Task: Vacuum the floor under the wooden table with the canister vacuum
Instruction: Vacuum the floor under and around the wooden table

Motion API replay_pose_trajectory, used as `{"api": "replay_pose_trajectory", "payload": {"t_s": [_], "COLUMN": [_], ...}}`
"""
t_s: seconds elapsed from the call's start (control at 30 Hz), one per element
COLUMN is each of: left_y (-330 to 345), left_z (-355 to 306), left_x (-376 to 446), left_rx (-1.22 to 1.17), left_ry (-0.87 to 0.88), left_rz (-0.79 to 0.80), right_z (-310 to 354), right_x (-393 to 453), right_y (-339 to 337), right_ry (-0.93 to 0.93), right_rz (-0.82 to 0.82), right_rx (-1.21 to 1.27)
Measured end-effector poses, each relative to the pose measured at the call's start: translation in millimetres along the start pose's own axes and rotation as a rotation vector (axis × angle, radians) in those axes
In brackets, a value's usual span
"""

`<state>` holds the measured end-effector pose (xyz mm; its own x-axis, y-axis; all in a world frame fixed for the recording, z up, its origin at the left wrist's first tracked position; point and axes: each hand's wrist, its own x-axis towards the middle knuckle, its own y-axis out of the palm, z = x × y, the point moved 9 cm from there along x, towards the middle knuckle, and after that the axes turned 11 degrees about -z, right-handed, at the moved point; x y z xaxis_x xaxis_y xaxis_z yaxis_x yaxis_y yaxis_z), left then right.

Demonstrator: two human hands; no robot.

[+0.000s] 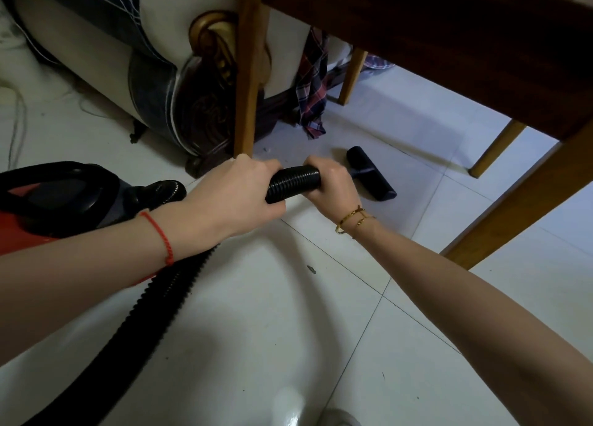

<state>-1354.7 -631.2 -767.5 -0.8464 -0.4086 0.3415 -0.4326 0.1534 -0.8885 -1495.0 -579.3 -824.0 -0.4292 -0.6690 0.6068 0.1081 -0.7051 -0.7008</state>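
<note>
A black ribbed vacuum hose (pixel 293 182) runs from the red and black canister (pixel 48 201) at the left toward the table. My left hand (pixel 237 198) grips the hose from the left, and my right hand (pixel 330 185) grips it just ahead. Beyond my right hand the black floor nozzle (pixel 372 177) lies flat on the white tiles under the wooden table (pixel 449 56). The tube between my right hand and the nozzle is mostly hidden.
Table legs stand at left (pixel 248 72), at far back (pixel 353 76) and at right (pixel 513 207). A carved sofa arm (pixel 179 105) sits close to the left leg, with a plaid cloth (pixel 313 88) hanging to the floor. Small debris (pixel 311 269) lies on the tiles.
</note>
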Motion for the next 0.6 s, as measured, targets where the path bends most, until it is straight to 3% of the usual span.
{"api": "replay_pose_trajectory", "payload": {"t_s": [0.43,0.6], "left_y": [92,124], "left_z": [-62,-76], "left_x": [82,122], "left_rx": [0.0,0.01], "left_ry": [0.074,0.068], "left_rz": [0.066,0.069], "right_z": [-118,-179], "right_x": [5,21], "right_y": [-26,-20], "right_ry": [0.152,0.271], "right_rz": [-0.054,0.024], "right_rx": [-0.061,-0.165]}}
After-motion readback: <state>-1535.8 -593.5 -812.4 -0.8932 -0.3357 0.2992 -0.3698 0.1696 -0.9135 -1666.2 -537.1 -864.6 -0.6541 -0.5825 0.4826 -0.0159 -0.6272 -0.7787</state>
